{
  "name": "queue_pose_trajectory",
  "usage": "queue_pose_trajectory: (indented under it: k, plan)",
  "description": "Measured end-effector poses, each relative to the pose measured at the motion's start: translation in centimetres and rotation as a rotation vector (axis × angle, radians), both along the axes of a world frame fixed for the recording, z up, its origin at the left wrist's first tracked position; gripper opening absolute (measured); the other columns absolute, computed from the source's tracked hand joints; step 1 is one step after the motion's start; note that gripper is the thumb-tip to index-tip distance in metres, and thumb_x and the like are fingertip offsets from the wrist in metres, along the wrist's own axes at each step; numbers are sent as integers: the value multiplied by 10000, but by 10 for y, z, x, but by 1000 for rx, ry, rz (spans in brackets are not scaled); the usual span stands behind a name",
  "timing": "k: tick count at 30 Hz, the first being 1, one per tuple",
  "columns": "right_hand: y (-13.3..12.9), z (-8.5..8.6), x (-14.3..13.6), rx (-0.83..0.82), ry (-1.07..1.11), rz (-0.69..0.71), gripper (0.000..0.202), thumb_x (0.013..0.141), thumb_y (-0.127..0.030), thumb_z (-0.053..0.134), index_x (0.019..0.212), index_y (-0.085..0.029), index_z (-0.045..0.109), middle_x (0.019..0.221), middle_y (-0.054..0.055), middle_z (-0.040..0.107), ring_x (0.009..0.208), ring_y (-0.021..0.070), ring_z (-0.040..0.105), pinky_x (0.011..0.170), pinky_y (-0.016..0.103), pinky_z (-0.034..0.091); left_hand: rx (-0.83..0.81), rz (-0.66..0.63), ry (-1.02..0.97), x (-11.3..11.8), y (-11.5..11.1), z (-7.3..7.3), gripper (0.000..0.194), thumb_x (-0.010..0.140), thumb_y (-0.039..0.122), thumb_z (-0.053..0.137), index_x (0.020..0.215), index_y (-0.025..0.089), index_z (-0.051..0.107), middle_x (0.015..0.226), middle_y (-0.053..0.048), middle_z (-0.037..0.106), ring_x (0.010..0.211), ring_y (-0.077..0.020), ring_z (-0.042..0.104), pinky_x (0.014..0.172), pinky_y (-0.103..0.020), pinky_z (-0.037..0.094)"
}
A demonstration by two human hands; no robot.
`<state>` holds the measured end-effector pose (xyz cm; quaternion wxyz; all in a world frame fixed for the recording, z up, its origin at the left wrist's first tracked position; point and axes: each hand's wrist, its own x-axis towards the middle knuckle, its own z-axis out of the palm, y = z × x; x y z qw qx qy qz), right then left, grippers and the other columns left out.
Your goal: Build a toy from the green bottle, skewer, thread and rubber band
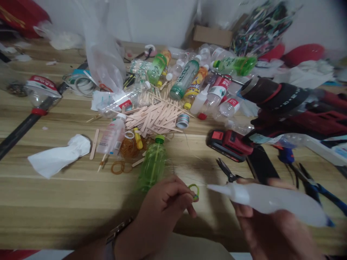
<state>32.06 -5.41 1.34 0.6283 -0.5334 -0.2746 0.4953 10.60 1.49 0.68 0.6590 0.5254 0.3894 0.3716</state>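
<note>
My left hand (169, 204), with a watch on the wrist, pinches a small green ring (194, 189) between thumb and fingertips near the front of the wooden table. On the right, my right hand (273, 220) is wrapped round a translucent white squeeze bottle (282, 202), whose narrow nozzle points left at the ring. A short gap separates nozzle and ring. Just behind my left hand is a green plastic bottle (153, 164) with a light green cap. Black-handled scissors (227, 171) lie beyond the squeeze bottle, their handles partly hidden.
A red and black power drill (287, 108) stands at the right, with blue-handled pliers (317, 187) before it. Wooden sticks (157, 117) are heaped mid-table, with several plastic bottles behind. A crumpled white tissue (61, 155) and a dark rod (18, 133) lie left.
</note>
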Motion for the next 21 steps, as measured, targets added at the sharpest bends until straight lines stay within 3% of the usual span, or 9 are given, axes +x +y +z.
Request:
queue_pose_trajectory:
  k: [4,10,13,16,18,21]
  plan:
    - [14,4,-6,-56,291,-41,326,713,-338,895,994,-290,736,864,46,775,663,211,729,606,316,633,4,16,-29,0,3,-2,197,888,267,619,750,191,737,665,9,650,648,-131,627,659,-234,470]
    - [16,-12,7,-207,625,-18,370,657,-376,936,952,-217,778,854,75,800,646,201,748,585,292,649,18,-12,12,-2,6,-3,261,911,315,617,711,188,726,656,-4,648,672,-145,641,689,-244,502]
    - [19,-15,3,-201,711,-7,341,675,-342,932,961,-219,793,791,64,801,545,151,713,507,227,616,18,-15,8,-3,5,-4,278,924,350,618,721,190,724,667,-6,644,676,-150,647,685,-249,507]
    - [23,-15,-6,-193,780,98,269,744,-332,891,961,-201,800,736,70,790,457,105,658,443,182,578,19,-33,-8,-4,4,-7,264,933,373,620,769,198,732,680,0,638,686,-151,647,703,-254,513]
    - [24,-15,-11,-189,794,116,276,740,-289,892,958,-150,795,835,105,809,539,98,703,526,154,601,13,-52,-1,-5,3,-9,268,949,378,604,792,203,733,713,-1,639,692,-146,646,719,-257,514]
    - [22,-18,-15,-142,752,82,335,749,-266,870,1040,-127,779,1039,130,804,829,133,777,781,165,611,13,-78,28,-8,3,-12,295,963,398,587,792,205,730,756,-11,648,713,-149,647,723,-258,511]
